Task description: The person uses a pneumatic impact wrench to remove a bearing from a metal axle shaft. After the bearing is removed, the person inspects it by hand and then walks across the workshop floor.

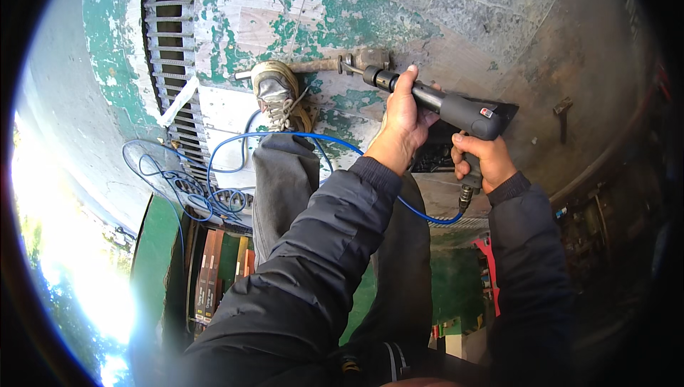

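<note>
An air hammer (467, 113), black with a dark barrel, is held in both my hands, pointing left. My left hand (405, 127) wraps around its barrel from below, the thumb lying up along the side. My right hand (488, 160) is closed around the pistol grip; whether a finger presses the trigger is hidden. The slim metal bit (352, 69) reaches the flanged part of a rusty metal rod (313, 66) on the floor, and I cannot tell if they touch. My shoe (276, 95) stands over the rod's left end. A blue air hose (335, 140) runs to the grip's bottom fitting.
Coils of the hose lie over a slotted floor drain (169, 38) at the left. A hammer-like tool (563, 118) lies on the floor at the right. Below left stands a green cabinet (158, 244) beside several boxes (208, 273). Green paint flakes off the floor tiles.
</note>
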